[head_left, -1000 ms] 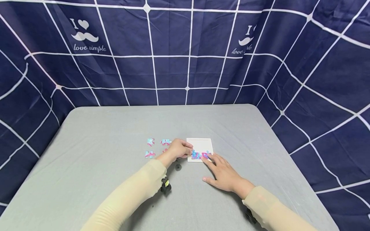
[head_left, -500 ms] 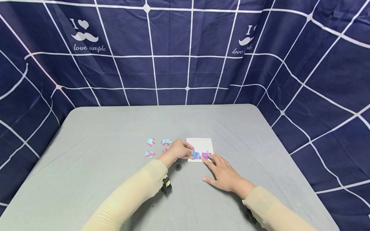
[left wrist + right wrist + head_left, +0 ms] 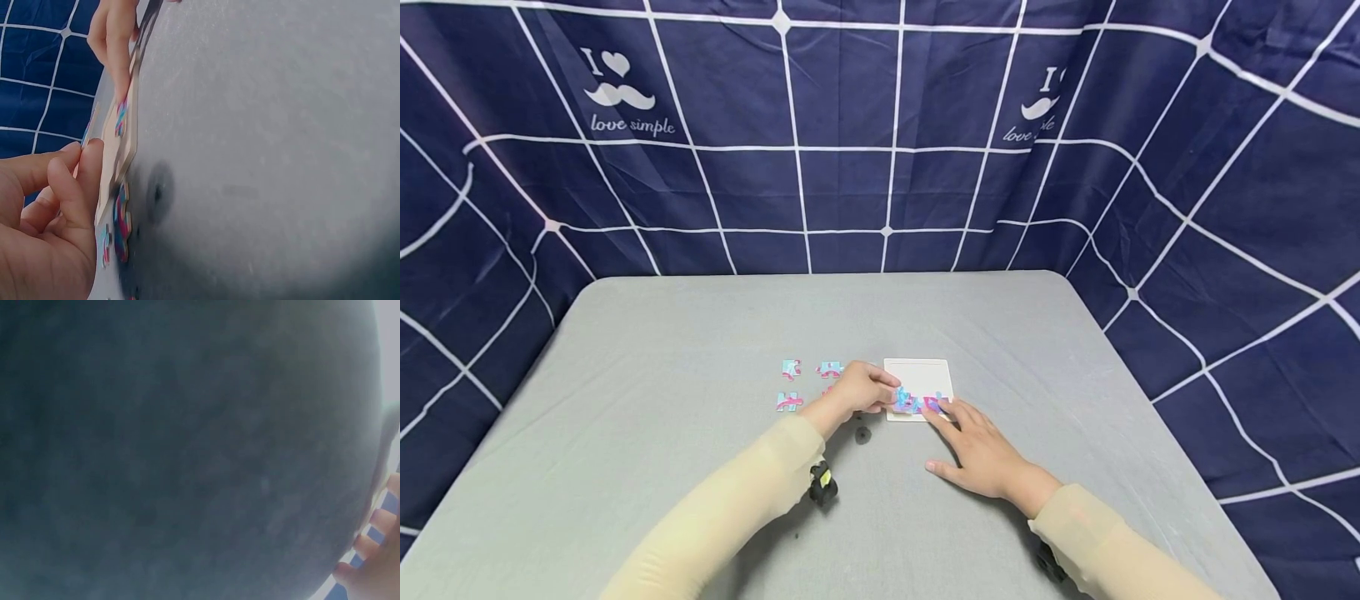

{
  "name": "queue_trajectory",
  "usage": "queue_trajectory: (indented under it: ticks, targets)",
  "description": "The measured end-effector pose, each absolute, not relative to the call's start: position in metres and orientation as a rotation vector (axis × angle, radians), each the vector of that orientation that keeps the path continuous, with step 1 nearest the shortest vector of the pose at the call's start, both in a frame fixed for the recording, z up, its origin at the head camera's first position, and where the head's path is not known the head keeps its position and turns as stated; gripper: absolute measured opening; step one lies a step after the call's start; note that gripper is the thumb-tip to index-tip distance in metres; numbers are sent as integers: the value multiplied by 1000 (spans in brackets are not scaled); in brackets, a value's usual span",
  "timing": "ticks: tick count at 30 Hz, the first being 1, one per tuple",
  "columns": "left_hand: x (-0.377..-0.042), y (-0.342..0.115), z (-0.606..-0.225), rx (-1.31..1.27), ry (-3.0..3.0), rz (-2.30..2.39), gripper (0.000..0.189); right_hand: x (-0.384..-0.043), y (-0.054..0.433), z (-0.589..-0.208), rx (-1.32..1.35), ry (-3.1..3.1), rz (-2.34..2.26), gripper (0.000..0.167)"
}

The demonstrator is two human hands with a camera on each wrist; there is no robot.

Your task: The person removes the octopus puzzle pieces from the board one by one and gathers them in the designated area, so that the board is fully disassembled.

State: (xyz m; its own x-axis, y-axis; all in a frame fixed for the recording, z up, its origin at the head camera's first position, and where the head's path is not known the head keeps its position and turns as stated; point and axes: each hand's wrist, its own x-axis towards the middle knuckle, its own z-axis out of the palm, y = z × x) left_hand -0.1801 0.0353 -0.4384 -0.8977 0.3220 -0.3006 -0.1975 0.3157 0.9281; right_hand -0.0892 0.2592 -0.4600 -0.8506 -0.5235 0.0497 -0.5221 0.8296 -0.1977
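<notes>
My left hand point(image 3: 867, 388) pinches a blue and pink jigsaw piece point(image 3: 903, 398) between fingertips and thumb, above the left part of a white puzzle board point(image 3: 917, 372). Seen edge-on in the left wrist view, this jigsaw piece point(image 3: 89, 127) is tilted and raised off the board. My right hand point(image 3: 985, 454) lies with spread fingers by the board's near right corner. Its fingertips press on a purple and pink piece point(image 3: 932, 403) in the board's near row. The right wrist view shows only part of the right hand point(image 3: 378, 565) at its edge.
Several loose jigsaw pieces lie left of the board, among them a far-left piece point(image 3: 792, 368), a piece with pink point(image 3: 831, 368) and a near-left piece point(image 3: 789, 402). One loose piece point(image 3: 122, 222) lies beside the board under the left hand. A dark round spot point(image 3: 862, 435) marks the grey tabletop.
The left hand has shifted slightly left, and the pinched piece now shows lifted and tilted over the board's near row. The right hand has stayed still.
</notes>
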Motion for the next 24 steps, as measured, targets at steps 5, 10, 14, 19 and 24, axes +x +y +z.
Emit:
queue_trajectory:
  ticks: [5, 10, 14, 19, 24]
  targets:
    - [-180, 26, -436, 118, 2152, 1602, 18, -89, 260, -461, -848, 2993, -325, 75]
    - [-178, 15, -435, 125, 2151, 1602, 20, -89, 260, -460, -843, 2986, -324, 75]
    - [-177, 6, -435, 120, 2149, 1600, 20, -89, 259, -460, -847, 2988, -327, 75]
    - [-174, -5, -438, 108, 2156, 1581, 20, -89, 259, -459, -860, 2995, -332, 74]
    - [-170, -13, -441, 119, 2155, 1571, 20, -89, 259, -459, -858, 2997, -343, 75]
